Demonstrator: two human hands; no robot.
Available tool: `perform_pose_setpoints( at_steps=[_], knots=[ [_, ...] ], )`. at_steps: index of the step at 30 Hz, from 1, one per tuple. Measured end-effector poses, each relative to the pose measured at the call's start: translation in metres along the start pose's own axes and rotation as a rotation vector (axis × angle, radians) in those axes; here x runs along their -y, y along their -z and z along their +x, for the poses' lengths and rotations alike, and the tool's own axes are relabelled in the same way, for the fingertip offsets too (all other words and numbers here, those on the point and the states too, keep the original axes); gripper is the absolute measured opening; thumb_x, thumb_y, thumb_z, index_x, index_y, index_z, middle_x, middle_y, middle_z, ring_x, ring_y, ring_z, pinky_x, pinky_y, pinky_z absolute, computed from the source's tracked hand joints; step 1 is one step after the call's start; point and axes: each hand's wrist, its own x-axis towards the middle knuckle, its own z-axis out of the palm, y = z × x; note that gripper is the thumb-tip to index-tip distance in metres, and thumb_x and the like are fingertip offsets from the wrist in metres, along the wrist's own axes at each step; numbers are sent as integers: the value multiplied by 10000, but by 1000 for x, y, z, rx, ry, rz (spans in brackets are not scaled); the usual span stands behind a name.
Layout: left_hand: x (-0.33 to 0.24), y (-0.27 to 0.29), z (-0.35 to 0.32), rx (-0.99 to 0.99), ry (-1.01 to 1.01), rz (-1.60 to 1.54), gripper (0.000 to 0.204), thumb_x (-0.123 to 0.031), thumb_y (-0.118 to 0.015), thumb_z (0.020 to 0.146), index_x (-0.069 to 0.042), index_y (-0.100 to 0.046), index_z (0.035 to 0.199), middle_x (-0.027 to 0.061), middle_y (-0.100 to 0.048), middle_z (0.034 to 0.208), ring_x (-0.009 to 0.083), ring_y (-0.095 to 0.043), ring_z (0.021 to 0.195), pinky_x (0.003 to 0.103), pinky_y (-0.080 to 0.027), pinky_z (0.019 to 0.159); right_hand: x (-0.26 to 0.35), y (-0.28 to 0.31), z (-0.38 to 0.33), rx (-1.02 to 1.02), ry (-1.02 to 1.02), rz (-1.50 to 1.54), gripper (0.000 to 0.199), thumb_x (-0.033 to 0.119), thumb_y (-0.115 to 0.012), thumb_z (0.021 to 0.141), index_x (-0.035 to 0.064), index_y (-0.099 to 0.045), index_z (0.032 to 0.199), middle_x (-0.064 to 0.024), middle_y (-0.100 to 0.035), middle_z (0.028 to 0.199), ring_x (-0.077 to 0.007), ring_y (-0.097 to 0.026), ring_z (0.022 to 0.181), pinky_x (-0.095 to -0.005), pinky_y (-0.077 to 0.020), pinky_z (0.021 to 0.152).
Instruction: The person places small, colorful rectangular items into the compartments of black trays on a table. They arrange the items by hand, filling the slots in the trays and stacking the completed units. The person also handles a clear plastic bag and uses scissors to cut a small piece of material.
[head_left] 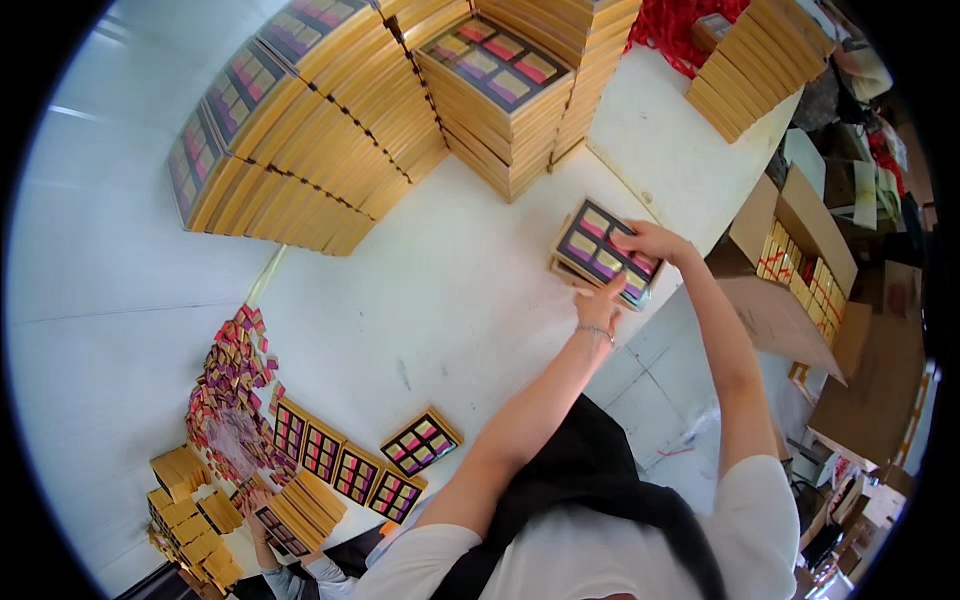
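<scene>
Both my hands are on a flat gold-edged gift box (592, 243), whose black insert shows pink, purple and gold wrapped pieces in compartments. My left hand (600, 302) grips its near side, the thumb on top and the other fingers partly hidden below. From the right, my right hand (655, 243) closes over the right part of the box with fingers on its top. Another gold edge shows under the box at its left, perhaps a second box. The box is over the white table (480, 290), near its right edge; whether it rests there I cannot tell.
Tall stacks of gold boxes (330, 130) stand at the far side, with another stack (760, 65) far right beside red ribbon (670, 35). A carton (790, 270) of tied boxes sits right. At lower left are loose wrapped pieces (235, 370), several filled boxes (355, 472) and a co-worker's hand (258, 500).
</scene>
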Motion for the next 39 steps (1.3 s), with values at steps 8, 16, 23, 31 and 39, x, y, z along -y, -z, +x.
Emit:
perform_pose_setpoints(
  at_steps=[8, 16, 23, 31, 39],
  knots=[
    [-18, 33, 16, 247, -363, -55, 729, -153, -743, 791, -54, -321, 1377, 111, -493, 1299, 230, -516, 1157, 371, -441, 963, -33, -47, -5, 45, -108, 272, 673, 597, -621, 821, 70, -575, 1238, -44, -647, 1115, -105, -596, 969, -210, -458, 732],
    [-110, 103, -1, 101, -443, 53, 670, -123, -700, 802, -69, -341, 1365, 106, -517, 1259, 232, -548, 1091, 371, -470, 925, 71, -138, 12, 29, 55, 657, 569, 579, -583, 852, 80, -590, 1127, -19, -651, 822, -71, -599, 602, -209, -360, 389],
    [-161, 92, -151, 273, -569, 71, 596, -12, -587, 847, -86, -338, 1384, 70, -530, 1241, 192, -529, 1127, 340, -442, 960, 135, -156, -71, -113, 319, 325, 818, 583, -591, 849, 51, -347, 1421, -163, -568, 1267, -251, -542, 1168, -330, -436, 956],
    [-314, -74, -220, 690, -787, 151, 290, -216, -580, 914, -82, -564, 1170, 55, -617, 1132, 200, -562, 1068, 388, -450, 906, 324, 26, -142, -190, 536, 124, 763, 623, -592, 827, 29, -498, 1298, -97, -586, 1232, -211, -584, 1084, -393, -470, 920],
    [-379, -148, -117, 318, -695, 338, 773, -151, -679, 807, 41, -198, 1381, 176, -428, 1339, 323, -503, 1168, 517, -456, 933, 320, 122, -82, -1154, 711, -224, 657, 578, -518, 865, 29, -589, 1217, -169, -603, 1216, -324, -601, 1074, -477, -483, 851]
  ],
)
